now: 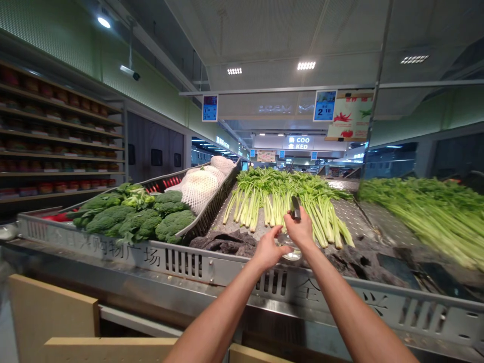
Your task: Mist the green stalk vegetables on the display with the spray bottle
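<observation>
My right hand (300, 229) grips the neck of a spray bottle (293, 254) with a dark nozzle head and a clear body. From the left, my left hand (269, 248) holds the lower part of the bottle, thumb and fingers about its side. The bottle is above the front edge of the display, its nozzle toward the celery (251, 201). Bunches of celery lie in a row on a perforated metal tray (215, 224), pale stalks toward me and leaves at the back. My hands and arms hide part of the bottle and some stalks.
Dark, crumpled cloth (227, 243) lies along the front rail (189, 264). To the left is a black crate side (204, 222) beside broccoli (134, 222) and produce in white foam netting (200, 186). A mirror (419, 151) stands at the right; price signs (325, 106) hang overhead.
</observation>
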Available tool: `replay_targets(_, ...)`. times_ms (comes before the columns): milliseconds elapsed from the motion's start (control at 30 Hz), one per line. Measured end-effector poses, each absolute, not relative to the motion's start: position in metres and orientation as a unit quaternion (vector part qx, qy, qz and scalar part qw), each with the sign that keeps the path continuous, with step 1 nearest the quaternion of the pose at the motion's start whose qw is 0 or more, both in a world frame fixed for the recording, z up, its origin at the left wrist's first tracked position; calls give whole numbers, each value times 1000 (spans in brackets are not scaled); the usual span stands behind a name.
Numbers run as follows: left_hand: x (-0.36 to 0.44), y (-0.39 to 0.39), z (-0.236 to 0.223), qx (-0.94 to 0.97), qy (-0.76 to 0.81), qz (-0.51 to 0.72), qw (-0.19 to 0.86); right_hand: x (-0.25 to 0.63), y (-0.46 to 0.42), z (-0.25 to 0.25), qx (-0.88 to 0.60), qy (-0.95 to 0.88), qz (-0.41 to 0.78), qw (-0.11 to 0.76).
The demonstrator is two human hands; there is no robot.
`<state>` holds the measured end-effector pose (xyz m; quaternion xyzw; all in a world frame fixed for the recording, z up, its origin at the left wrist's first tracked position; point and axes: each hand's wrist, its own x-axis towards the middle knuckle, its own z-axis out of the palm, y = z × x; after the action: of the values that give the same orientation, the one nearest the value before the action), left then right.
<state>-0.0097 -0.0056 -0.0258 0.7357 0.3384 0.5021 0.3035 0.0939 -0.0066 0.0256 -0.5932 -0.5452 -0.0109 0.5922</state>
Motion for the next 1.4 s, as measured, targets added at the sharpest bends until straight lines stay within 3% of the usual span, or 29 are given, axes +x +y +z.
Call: replay_targets(1400, 73, -27, -36, 789, 341, 415, 298, 182, -34, 1, -623, -488, -76, 607)
